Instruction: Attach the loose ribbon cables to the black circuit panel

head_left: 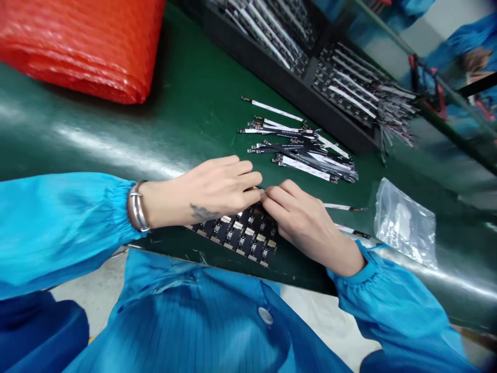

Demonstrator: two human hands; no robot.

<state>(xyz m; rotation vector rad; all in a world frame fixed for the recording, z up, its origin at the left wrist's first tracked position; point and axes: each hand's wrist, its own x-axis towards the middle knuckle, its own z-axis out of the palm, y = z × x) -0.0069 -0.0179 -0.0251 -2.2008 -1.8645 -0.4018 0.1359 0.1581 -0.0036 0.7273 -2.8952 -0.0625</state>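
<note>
The left hand (219, 189) and right hand (305, 223) meet, fingertips together at the edge of a black circuit-board panel (240, 235) on the green bench (128, 129), near a pile of flat flex cables (298, 155); I cannot tell whether they grip anything.

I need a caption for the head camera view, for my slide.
Left hand and right hand meet over a black circuit-board panel beside flex cables.
</note>
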